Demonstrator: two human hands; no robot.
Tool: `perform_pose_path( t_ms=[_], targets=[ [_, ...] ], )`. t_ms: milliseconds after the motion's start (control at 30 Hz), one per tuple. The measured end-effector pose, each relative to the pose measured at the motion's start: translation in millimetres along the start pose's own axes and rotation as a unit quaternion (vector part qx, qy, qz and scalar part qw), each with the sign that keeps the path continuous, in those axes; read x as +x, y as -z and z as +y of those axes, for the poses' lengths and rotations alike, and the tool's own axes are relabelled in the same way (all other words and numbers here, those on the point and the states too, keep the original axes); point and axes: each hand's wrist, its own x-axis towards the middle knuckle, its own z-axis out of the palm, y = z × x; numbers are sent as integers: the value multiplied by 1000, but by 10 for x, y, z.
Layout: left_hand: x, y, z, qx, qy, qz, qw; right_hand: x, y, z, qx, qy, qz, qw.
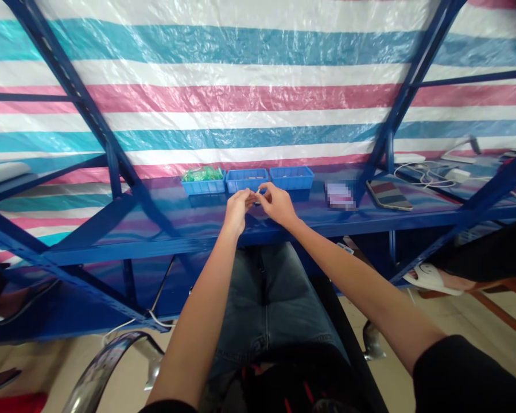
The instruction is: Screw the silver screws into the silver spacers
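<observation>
My left hand (239, 209) and my right hand (277, 204) meet above the blue shelf top, fingertips almost touching. Between them is a small pale piece (258, 191), too tiny to name. The thumb and fingers of my right hand pinch at it, and my left fingers are pressed together beside it. Just behind my hands stand three blue bins in a row. The left bin (203, 186) is heaped with green, see-through pieces (202, 174). In the middle bin (246, 180) and the right bin (291, 178) a few small items lie low, hard to make out.
A blurred-out flat item (341, 195) and a phone-like slab (389, 195) lie on the shelf to the right. White cables (430, 175) trail farther right. Slanted blue posts (79, 97) frame both sides. Another person's slippered foot (434, 279) shows at lower right.
</observation>
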Motion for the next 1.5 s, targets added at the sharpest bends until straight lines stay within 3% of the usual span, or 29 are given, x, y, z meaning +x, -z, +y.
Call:
perform_pose_path(
  t_ms=[333, 567, 1000, 1500],
  targets=[
    [23, 12, -14, -9, 18, -8, 1000, -39, 45, -50, 28, 28, -21, 999],
    [-22, 16, -31, -2, 6, -59, 998, -48, 63, -66, 35, 26, -30, 999],
    [14, 16, -99, 19, -11, -47, 999, -56, 56, -47, 69, -6, 4, 998],
    [-16, -2, -61, 18, -14, -34, 999, -50, 6, 21, 52, 18, 2, 998]
  ],
)
